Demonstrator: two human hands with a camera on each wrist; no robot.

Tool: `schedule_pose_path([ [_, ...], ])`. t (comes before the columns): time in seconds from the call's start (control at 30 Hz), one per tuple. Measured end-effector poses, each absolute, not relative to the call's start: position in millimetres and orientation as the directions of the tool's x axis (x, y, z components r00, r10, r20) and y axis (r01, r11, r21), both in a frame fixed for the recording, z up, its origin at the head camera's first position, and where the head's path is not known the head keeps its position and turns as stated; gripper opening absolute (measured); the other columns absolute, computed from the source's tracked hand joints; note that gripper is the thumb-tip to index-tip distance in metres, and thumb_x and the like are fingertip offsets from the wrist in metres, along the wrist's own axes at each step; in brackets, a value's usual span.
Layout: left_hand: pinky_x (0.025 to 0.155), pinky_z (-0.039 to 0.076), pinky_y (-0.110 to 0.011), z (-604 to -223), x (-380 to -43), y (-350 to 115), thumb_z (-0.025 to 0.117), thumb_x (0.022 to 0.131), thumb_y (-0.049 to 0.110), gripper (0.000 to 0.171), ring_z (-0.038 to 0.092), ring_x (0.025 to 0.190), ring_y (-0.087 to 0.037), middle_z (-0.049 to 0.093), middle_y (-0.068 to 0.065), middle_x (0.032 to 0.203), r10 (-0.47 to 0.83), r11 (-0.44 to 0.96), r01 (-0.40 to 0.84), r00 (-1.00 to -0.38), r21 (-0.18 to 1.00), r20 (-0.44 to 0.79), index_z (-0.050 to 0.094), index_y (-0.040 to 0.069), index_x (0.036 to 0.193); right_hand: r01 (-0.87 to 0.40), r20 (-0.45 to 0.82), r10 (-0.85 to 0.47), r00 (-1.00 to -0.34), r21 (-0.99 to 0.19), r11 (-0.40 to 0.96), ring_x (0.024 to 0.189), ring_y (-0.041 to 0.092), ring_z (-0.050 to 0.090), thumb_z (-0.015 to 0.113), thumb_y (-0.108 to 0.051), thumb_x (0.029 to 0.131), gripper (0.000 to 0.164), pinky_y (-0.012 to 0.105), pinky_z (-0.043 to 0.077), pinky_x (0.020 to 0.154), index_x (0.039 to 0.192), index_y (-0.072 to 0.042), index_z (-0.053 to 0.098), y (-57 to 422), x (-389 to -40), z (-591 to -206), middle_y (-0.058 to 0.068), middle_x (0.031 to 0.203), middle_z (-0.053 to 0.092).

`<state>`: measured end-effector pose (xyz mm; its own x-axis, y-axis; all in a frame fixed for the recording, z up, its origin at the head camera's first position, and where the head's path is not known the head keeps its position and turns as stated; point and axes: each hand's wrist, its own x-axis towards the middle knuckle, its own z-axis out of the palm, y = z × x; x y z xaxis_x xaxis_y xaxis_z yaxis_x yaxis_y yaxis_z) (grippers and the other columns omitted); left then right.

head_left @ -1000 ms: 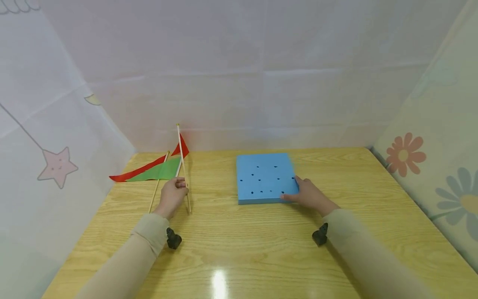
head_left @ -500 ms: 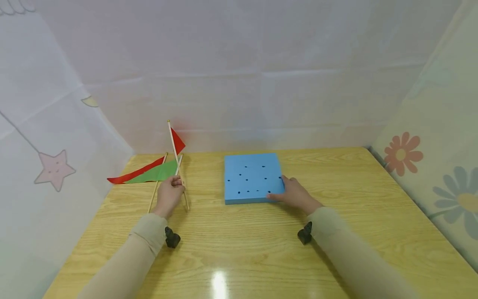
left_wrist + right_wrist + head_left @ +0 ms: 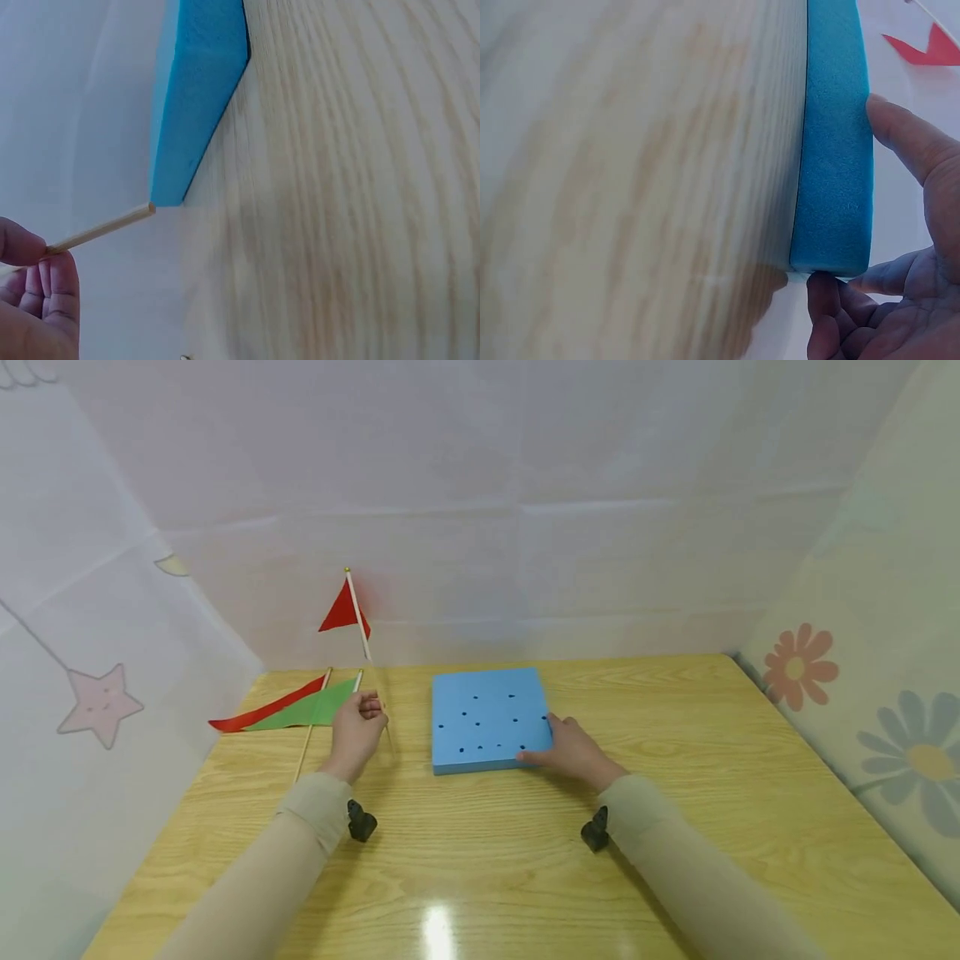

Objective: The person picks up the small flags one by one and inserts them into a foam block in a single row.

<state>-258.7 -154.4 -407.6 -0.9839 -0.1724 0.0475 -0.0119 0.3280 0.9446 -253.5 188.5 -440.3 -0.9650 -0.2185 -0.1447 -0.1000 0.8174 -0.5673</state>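
My left hand pinches the wooden stick of a small red pennant flag between thumb and fingertips. The flag stands up nearly upright, leaning a little left, its lower stick end above the table in the left wrist view. A flat blue foam block, its top dotted with several small dark holes, lies on the table to the right of this flag. At the block's near right corner, my right hand grips it, thumb on the front edge and fingers along the right side.
Left of the left hand lie a green pennant flag and a second red pennant flag, overlapping, on the wood-grain table. Pale cloth walls with printed figures enclose the table at the back and both sides.
My right hand and the blue foam block have slid left. The red flag in my left hand has risen, its stick end leaving the table area near the hand, and its cloth has swung to the left.
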Motion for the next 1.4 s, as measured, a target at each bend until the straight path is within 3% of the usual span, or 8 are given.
schedule_pose_path([
  [0.47,0.092,0.05,-0.042,-403.2,-268.0,-116.7,0.056,0.097,-0.004,0.035,0.055,0.11,-0.03,0.055,-0.021,0.124,-0.102,0.305,0.112,-0.983,0.946,0.149,0.052,-0.003,0.132,-0.076,-0.136,-0.19,-0.972,-0.584,0.808,0.134,0.047,0.047,0.077,-0.05,0.091,0.107,0.056,0.041,0.11,0.158,0.012,0.021,186.1,-251.8,-439.4,0.037,0.149,0.038],
  [0.97,0.09,0.054,-0.044,-415.2,-284.9,-89.1,0.056,0.093,-0.011,0.031,0.06,0.106,-0.033,0.059,-0.02,0.11,-0.071,0.372,0.251,-0.952,0.894,0.297,0.055,-0.01,0.124,-0.065,-0.139,-0.181,-0.974,-0.593,0.803,0.131,0.046,0.05,0.078,-0.048,0.09,0.107,0.055,0.043,0.108,0.158,0.011,0.021,185.2,-250.2,-438.2,0.037,0.148,0.038],
  [1.4,0.09,0.054,-0.044,-422.0,-287.0,-87.4,0.055,0.094,-0.011,0.028,0.062,0.105,-0.034,0.059,-0.022,0.111,-0.044,0.408,0.264,-0.95,0.874,0.308,0.055,-0.006,0.121,-0.069,-0.136,-0.183,-0.974,-0.588,0.806,0.128,0.045,0.052,0.078,-0.048,0.09,0.107,0.055,0.044,0.107,0.158,0.012,0.021,184.9,-249.8,-438.4,0.037,0.146,0.04],
])
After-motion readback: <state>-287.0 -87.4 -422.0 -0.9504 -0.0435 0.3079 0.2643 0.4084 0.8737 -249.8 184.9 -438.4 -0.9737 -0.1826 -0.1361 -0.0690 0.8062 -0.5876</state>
